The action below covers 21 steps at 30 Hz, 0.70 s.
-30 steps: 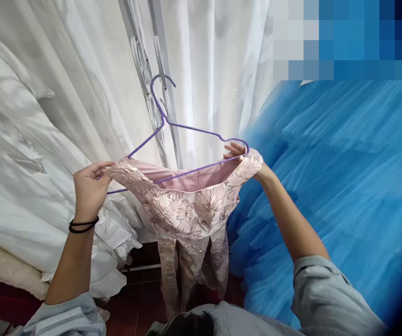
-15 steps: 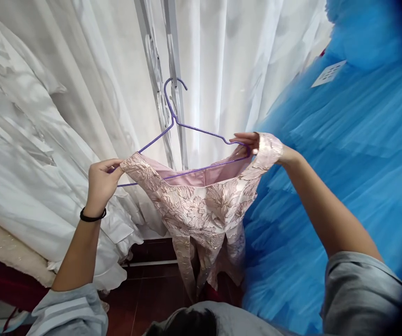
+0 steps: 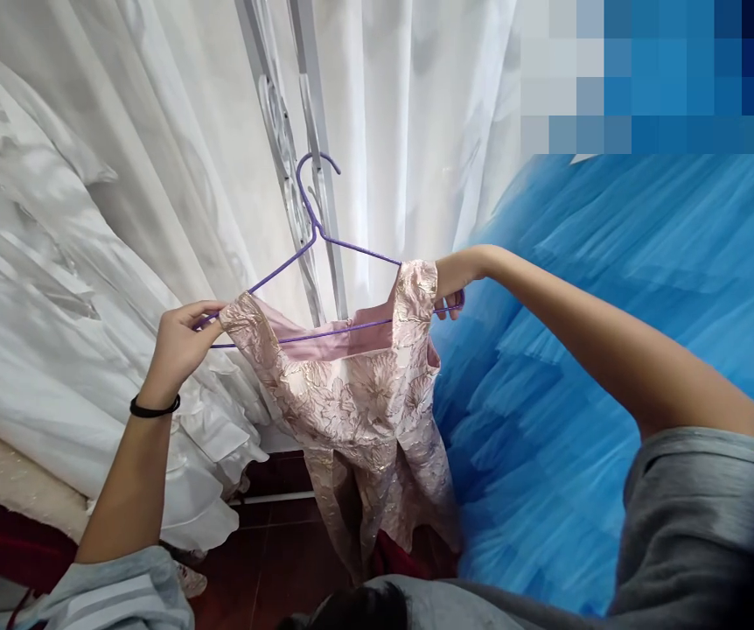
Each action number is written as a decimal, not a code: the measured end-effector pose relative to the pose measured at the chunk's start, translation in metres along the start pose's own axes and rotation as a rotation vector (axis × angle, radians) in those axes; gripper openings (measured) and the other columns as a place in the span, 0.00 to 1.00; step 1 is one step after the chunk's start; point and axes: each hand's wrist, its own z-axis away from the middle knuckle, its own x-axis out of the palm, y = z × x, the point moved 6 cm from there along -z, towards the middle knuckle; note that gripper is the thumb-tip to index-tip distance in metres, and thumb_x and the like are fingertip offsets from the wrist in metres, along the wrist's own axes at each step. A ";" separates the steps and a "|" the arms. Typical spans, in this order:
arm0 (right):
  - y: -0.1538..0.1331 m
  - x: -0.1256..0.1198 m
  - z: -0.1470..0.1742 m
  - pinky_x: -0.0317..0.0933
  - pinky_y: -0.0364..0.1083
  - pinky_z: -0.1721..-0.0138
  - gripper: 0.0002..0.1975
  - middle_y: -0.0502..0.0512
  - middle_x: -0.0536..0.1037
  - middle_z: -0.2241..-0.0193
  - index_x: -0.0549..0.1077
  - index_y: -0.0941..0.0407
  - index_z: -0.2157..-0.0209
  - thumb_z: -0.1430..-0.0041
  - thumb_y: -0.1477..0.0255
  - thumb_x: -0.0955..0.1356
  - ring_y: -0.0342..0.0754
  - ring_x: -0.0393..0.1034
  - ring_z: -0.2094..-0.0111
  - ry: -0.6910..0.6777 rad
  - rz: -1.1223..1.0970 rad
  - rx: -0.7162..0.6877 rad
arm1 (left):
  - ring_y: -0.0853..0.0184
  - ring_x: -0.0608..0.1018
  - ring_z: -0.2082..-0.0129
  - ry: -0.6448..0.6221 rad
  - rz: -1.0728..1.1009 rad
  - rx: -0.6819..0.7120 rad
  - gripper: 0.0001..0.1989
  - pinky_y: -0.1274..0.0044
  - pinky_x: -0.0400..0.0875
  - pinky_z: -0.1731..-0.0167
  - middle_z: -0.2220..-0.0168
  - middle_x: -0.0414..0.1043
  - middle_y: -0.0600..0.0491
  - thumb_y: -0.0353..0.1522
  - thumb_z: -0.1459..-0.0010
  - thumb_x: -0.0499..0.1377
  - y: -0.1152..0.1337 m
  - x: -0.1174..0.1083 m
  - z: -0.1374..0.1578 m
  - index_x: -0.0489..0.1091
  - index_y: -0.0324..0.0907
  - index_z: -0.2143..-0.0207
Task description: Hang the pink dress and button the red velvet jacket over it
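A pink and gold floral brocade dress (image 3: 364, 394) hangs on a purple clothes hanger (image 3: 357, 249) in front of me. My left hand (image 3: 180, 341) is closed in a pinch on the left shoulder strap, with the left end of the hanger beside its fingers. At the other side, my right hand (image 3: 450, 302) is partly hidden behind the right strap. Its fingertips curl around the hanger's right end, which sticks out past that strap. The strap now sits on the hanger's arm. The hanger's hook points up, before a metal stand.
White curtain folds (image 3: 409, 114) and a grey metal rack post (image 3: 315, 114) are behind the hanger. White garments (image 3: 42, 289) hang at the left. A large blue tulle gown (image 3: 567, 394) fills the right. Dark red floor tiles (image 3: 272, 551) show below.
My right hand has come out of the right strap's opening and turned down to the hanger's end. The strap has moved inward onto the hanger. My left hand keeps its pinch, slightly further left.
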 end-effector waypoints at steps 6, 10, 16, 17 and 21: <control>0.010 0.004 0.006 0.70 0.52 0.68 0.18 0.55 0.76 0.81 0.74 0.67 0.80 0.61 0.66 0.78 0.48 0.74 0.79 -0.227 0.068 0.279 | 0.66 0.76 0.66 -0.217 0.123 -0.080 0.19 0.78 0.68 0.69 0.63 0.77 0.50 0.35 0.57 0.64 0.005 0.002 0.003 0.76 0.38 0.60; 0.009 0.006 0.007 0.69 0.49 0.70 0.21 0.55 0.78 0.77 0.78 0.67 0.72 0.65 0.66 0.79 0.47 0.75 0.78 -0.299 -0.026 0.123 | 0.66 0.76 0.67 -0.170 0.022 -0.068 0.15 0.78 0.68 0.72 0.67 0.77 0.51 0.39 0.52 0.62 0.010 0.001 -0.001 0.76 0.39 0.64; 0.012 0.012 0.014 0.61 0.37 0.75 0.24 0.56 0.79 0.74 0.72 0.76 0.57 0.50 0.69 0.69 0.36 0.71 0.81 -0.314 -0.143 -0.076 | 0.68 0.76 0.68 -0.139 -0.027 0.002 0.15 0.79 0.69 0.70 0.68 0.76 0.51 0.43 0.51 0.64 0.002 0.007 -0.005 0.74 0.40 0.68; 0.015 0.010 0.016 0.60 0.37 0.75 0.24 0.58 0.80 0.72 0.72 0.77 0.56 0.49 0.70 0.68 0.35 0.71 0.80 -0.286 -0.194 -0.092 | 0.68 0.75 0.70 -0.138 -0.014 -0.010 0.15 0.79 0.69 0.71 0.69 0.76 0.51 0.42 0.52 0.64 -0.001 0.008 -0.004 0.74 0.39 0.68; 0.025 0.001 0.024 0.62 0.37 0.71 0.26 0.63 0.80 0.64 0.70 0.74 0.51 0.45 0.67 0.65 0.36 0.73 0.75 -0.118 -0.352 -0.173 | 0.69 0.75 0.71 -0.120 0.024 -0.025 0.14 0.79 0.69 0.71 0.69 0.76 0.51 0.41 0.52 0.64 -0.005 0.009 0.000 0.73 0.39 0.69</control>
